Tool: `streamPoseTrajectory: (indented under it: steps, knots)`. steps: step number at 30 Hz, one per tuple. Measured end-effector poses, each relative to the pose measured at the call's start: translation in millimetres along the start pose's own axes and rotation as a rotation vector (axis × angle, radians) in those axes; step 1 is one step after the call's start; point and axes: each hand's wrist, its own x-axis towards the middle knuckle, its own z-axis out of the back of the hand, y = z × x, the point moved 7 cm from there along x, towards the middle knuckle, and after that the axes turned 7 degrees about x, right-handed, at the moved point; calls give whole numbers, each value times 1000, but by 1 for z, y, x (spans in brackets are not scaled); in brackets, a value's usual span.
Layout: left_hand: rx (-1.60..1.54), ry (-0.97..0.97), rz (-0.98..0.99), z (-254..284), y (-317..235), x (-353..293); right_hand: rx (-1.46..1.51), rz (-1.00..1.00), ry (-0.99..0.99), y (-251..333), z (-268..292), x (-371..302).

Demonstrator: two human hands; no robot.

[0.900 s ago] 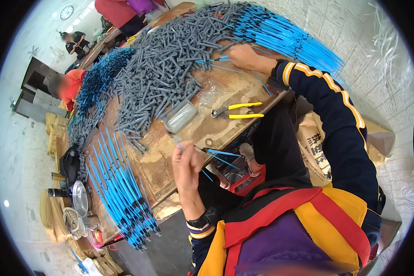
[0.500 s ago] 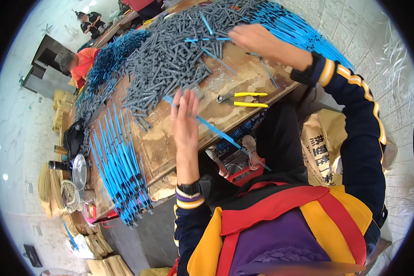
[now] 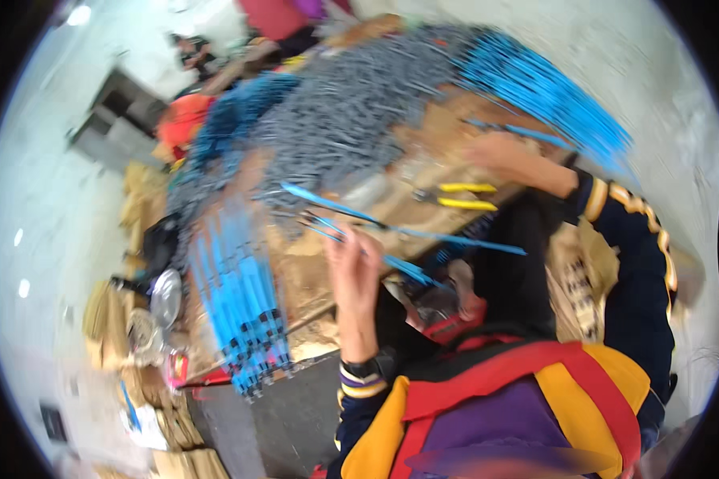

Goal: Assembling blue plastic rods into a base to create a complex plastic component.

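Note:
My left hand (image 3: 353, 259) is closed around several thin blue strips (image 3: 411, 270), whose ends stick out on both sides of it above the table's front edge. A longer blue strip with a dark middle section (image 3: 327, 198) slants across just above those fingers. My right hand (image 3: 499, 156) is at the right side of the table, smeared by motion, so its fingers do not show clearly. Just beyond it lies another blue strip with a dark end (image 3: 527, 132). Yellow-handled pliers (image 3: 465, 196) rest on the table between my hands.
A heap of grey tube-like pieces (image 3: 343, 104) covers the table's far middle. Blue strips lie in bundles at far right (image 3: 543, 88) and near left (image 3: 244, 295). A person in orange (image 3: 185, 121) is at the far left. A paper sack (image 3: 579, 279) stands by my right side.
The view has shifted and blurred. My left hand, open against a single blue strip before, is now closed on several. My right hand has drawn back toward me from the heap's edge.

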Motion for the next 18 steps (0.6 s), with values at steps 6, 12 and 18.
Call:
streamPoseTrajectory:
  steps: [6, 12, 18]
  knots:
    - [-234, 667, 163, -78, -35, -59, -776, -774, 351, -207, -15, -196]
    - [57, 362, 190, -26, 0, -14, -421, -701, 266, -135, 4, -83]
    - [330, 18, -37, -25, 12, 21, 102, -363, 146, 31, 42, 39]
